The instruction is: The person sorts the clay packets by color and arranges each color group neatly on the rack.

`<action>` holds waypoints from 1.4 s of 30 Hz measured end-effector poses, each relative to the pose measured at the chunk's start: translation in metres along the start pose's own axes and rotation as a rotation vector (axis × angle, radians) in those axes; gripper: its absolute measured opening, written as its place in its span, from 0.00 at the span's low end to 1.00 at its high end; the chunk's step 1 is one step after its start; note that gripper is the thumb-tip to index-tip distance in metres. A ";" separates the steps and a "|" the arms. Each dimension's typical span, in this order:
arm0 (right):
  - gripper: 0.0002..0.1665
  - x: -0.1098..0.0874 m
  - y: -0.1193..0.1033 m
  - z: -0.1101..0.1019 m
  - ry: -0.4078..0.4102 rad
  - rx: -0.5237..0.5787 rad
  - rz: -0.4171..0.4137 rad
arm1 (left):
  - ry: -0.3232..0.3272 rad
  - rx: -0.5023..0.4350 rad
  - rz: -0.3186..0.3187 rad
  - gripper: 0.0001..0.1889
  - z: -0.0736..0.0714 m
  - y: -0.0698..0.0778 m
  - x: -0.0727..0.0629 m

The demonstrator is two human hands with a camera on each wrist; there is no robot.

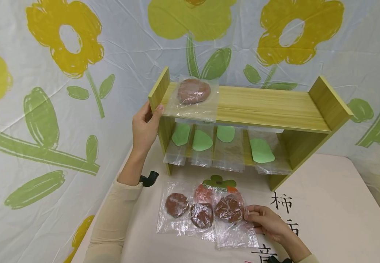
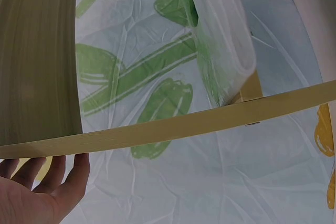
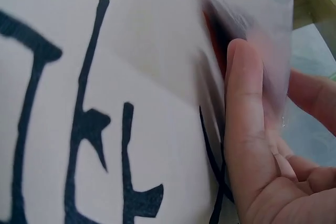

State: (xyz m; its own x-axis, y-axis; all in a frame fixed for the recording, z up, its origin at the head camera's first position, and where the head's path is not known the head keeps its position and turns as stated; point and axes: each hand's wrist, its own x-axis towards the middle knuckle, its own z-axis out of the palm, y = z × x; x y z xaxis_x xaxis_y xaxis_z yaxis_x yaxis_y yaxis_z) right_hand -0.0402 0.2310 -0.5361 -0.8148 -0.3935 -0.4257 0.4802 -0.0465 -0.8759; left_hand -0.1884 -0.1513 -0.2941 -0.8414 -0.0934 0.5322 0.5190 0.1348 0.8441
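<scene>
Five clear bags already lie on the wooden rack [image 1: 328,104], and three more are down on the table [image 1: 328,204]; going by that split, the loading looks a little more than half done, if every bag here is meant for the rack. On the lower shelf [image 1: 248,155] the four bags with green pieces [image 1: 202,140] lie in a row, their near ends reaching past the front edge; three sit close together and the fourth lies at the right end; to judge by its spread, that row seems finished. On the upper shelf [image 1: 269,107] a single bag with a brown piece [image 1: 193,91] lies at the left end, its near edge hanging over the front; this row looks barely begun. What is left, as far as the pictures show, is the trio with brown pieces in front of the rack: the left bag [image 1: 177,204], the middle bag [image 1: 201,215] and the right bag [image 1: 234,235]; they lie side by side, partly overlapping. The right hand [image 1: 265,221] pinches the edge of the right bag between thumb and fingers; the left hand [image 1: 146,126], well apart from it, grips the rack's upper left corner, apparently to steady it; how firmly either one holds, I cannot tell.
</scene>
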 end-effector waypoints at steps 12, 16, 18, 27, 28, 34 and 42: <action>0.27 -0.001 0.008 -0.004 -0.146 0.211 -0.044 | -0.001 0.005 -0.005 0.21 0.000 0.001 0.000; 0.27 0.000 0.009 -0.004 -0.193 0.261 -0.063 | -0.003 0.002 -0.006 0.21 0.000 0.001 0.000; 0.27 0.000 0.010 -0.004 -0.217 0.281 -0.069 | -0.005 -0.002 -0.008 0.21 0.000 0.002 0.000; 0.26 -0.003 0.007 -0.003 -0.298 0.306 -0.120 | -0.004 0.008 0.005 0.21 0.000 0.002 0.000; 0.26 -0.003 0.006 -0.002 -0.298 0.298 -0.125 | -0.004 0.007 0.009 0.21 0.000 0.002 0.000; 0.24 -0.007 -0.004 0.003 -0.303 0.269 -0.145 | -0.003 0.003 0.012 0.21 0.000 0.001 0.000; 0.25 -0.014 -0.017 0.015 -0.381 0.267 -0.211 | -0.001 0.005 0.014 0.21 0.000 0.001 -0.001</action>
State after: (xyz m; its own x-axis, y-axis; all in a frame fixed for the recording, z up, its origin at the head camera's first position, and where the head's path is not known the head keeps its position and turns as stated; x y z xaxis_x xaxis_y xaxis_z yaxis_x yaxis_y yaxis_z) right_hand -0.0325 0.2233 -0.5120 -0.7507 -0.6545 -0.0899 0.4252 -0.3746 -0.8239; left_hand -0.1870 -0.1515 -0.2936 -0.8342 -0.0906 0.5440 0.5300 0.1410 0.8362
